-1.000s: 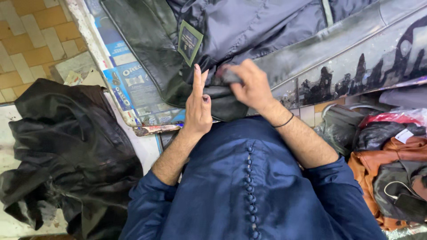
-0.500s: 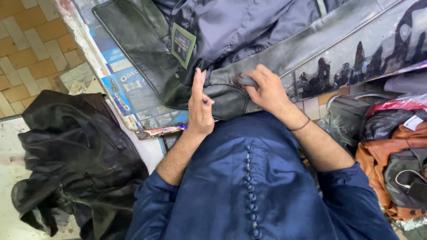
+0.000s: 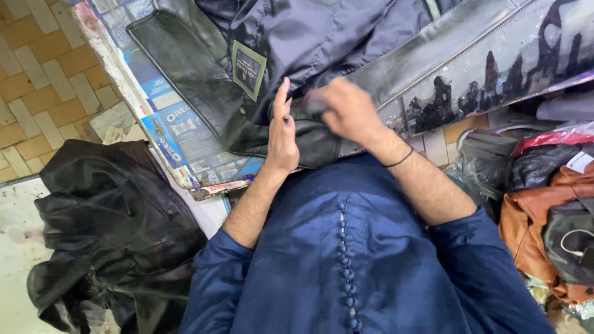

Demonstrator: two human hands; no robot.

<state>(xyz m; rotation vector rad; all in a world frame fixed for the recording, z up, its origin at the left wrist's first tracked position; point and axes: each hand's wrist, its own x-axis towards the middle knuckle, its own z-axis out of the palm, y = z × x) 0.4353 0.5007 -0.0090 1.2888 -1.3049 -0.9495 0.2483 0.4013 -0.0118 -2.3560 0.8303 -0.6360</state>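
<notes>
Here both hands (image 3: pixel 315 124) press the black jacket's hem (image 3: pixel 322 145), running left-right.

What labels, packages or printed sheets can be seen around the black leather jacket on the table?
Sewn label: dark rectangle with pale green border, on the jacket's lining beside the left hand.
Printed wrapper sheet: blue and white, covering the table under the jacket.
White tag: small, on the garment pile at right.

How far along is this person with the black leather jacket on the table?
Done: the jacket lies spread open, its dark lining showing. In hand: the left hand presses flat on its hem while the right hand, blurred, works beside it. Left: more leather pieces wait heaped alongside.
</notes>
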